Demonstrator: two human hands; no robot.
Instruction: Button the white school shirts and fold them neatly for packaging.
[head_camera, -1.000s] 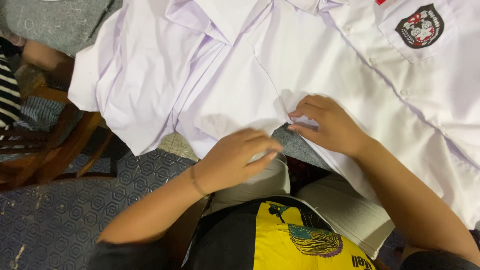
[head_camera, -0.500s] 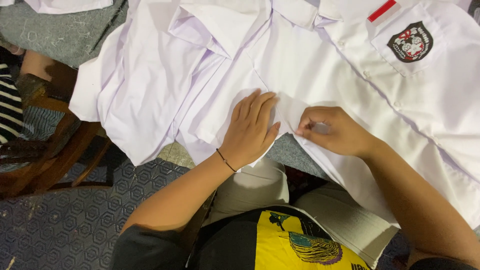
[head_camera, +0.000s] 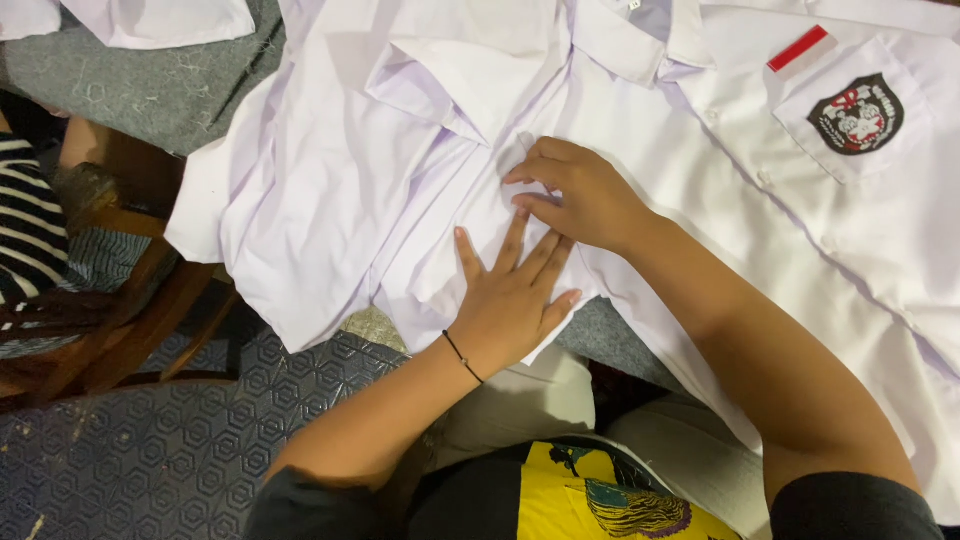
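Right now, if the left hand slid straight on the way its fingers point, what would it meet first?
The left hand, flat on the white shirt, points at the right hand just ahead; it would likely meet those fingers first.

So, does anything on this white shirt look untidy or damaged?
No damage shows. The white shirt lies creased and bunched at its left side, partly hanging over the grey surface edge. The left hand presses flat on it; the right hand pinches the cloth.

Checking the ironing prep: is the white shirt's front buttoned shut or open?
Open: the white shirt has one front panel flipped back beside the left hand.
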